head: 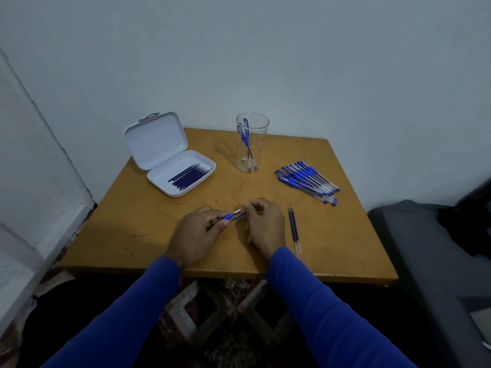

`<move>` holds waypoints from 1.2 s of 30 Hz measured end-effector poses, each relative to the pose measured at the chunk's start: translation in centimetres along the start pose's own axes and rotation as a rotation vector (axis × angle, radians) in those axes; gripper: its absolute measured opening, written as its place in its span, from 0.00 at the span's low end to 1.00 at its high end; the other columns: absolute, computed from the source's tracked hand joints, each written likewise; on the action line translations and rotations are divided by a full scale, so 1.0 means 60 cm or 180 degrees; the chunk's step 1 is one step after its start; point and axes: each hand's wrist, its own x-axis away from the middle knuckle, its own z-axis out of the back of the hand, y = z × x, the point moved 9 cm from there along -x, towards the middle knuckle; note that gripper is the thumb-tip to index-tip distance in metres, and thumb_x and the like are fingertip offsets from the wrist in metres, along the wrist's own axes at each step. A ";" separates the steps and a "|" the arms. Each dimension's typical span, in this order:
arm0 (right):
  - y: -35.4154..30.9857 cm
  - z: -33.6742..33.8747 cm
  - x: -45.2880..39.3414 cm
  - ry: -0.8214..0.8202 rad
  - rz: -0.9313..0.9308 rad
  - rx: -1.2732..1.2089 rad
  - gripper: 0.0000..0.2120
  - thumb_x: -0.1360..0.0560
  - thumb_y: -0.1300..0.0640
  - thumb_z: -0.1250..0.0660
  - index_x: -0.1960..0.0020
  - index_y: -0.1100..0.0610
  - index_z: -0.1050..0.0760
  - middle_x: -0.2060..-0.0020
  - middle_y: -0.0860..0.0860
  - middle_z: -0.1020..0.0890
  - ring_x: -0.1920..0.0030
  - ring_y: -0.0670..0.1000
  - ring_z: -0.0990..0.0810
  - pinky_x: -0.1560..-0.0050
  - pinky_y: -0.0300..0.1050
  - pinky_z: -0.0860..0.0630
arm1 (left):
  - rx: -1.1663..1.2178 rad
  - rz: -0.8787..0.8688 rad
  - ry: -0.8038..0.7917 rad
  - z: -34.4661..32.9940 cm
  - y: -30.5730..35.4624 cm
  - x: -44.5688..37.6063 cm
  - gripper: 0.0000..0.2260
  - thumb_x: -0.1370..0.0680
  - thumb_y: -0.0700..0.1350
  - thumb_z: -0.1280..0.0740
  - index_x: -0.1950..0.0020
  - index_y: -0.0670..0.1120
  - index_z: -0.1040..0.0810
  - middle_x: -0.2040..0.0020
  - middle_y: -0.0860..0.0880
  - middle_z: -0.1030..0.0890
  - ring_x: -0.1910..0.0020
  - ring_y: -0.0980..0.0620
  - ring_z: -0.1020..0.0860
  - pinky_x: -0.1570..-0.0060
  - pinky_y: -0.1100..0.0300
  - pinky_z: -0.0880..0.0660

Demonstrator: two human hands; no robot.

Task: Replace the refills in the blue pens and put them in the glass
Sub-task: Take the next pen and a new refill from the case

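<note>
Item: blue pen, in work at the near middle of the table. My left hand is closed around its blue grip sleeve, metal tip pointing right; my right hand pinches at or just off that tip, with a small blue piece lying beneath it that I cannot identify. Whether the tip cone is being unscrewed or fitted, I cannot tell.

Handling, by my judgement: light, rigid plastic; the barrel is likely slick, the rubbery sleeve the surest place to hold. The tip is small and easily dropped.

Fresh refills: a row in the open white case, far left. Thin, slightly flexible; I would lift one at mid-length.

Two loose refills: lying side by side, just right of my right hand.

Pens awaiting work: a heap at far right.

Glass: clear, upright at the back, already holding blue pens; light and probably easy to tip.
</note>
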 end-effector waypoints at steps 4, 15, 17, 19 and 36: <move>-0.006 0.002 0.013 -0.0378 -0.0029 -0.0418 0.16 0.19 0.43 0.34 0.55 0.55 0.21 0.67 0.51 0.20 0.73 0.45 0.25 0.74 0.42 0.27 | 0.0013 -0.0019 0.0015 0.001 -0.001 0.001 0.13 0.21 0.48 0.30 0.36 0.52 0.18 0.58 0.57 0.24 0.59 0.57 0.24 0.58 0.57 0.24; -0.013 -0.014 0.023 -0.1127 -0.0050 -0.0674 0.06 0.20 0.56 0.31 0.51 0.59 0.19 0.71 0.48 0.22 0.73 0.44 0.28 0.73 0.35 0.30 | 0.0043 -0.0106 0.0079 0.001 -0.002 0.002 0.13 0.23 0.47 0.27 0.38 0.51 0.16 0.61 0.58 0.24 0.62 0.56 0.24 0.61 0.55 0.25; -0.015 -0.015 0.023 -0.1254 -0.0073 -0.0817 0.04 0.20 0.61 0.31 0.47 0.61 0.19 0.67 0.50 0.21 0.73 0.44 0.27 0.74 0.35 0.30 | 0.0030 -0.0129 0.0077 0.000 -0.002 0.001 0.12 0.22 0.47 0.28 0.39 0.51 0.16 0.60 0.58 0.23 0.61 0.56 0.24 0.60 0.52 0.24; -0.020 -0.016 0.025 -0.1389 -0.0101 -0.1050 0.10 0.21 0.66 0.32 0.40 0.59 0.21 0.58 0.53 0.19 0.71 0.45 0.26 0.75 0.35 0.30 | 0.0020 -0.0132 0.0071 0.001 -0.002 0.001 0.12 0.22 0.48 0.28 0.39 0.51 0.16 0.60 0.57 0.22 0.61 0.57 0.23 0.61 0.52 0.23; -0.015 -0.012 0.024 -0.1241 -0.0062 -0.0769 0.08 0.19 0.54 0.31 0.47 0.59 0.21 0.67 0.50 0.22 0.75 0.45 0.29 0.77 0.38 0.33 | -0.0013 -0.0124 0.0088 0.003 -0.001 0.003 0.13 0.23 0.48 0.27 0.38 0.51 0.17 0.60 0.57 0.23 0.61 0.56 0.24 0.62 0.57 0.25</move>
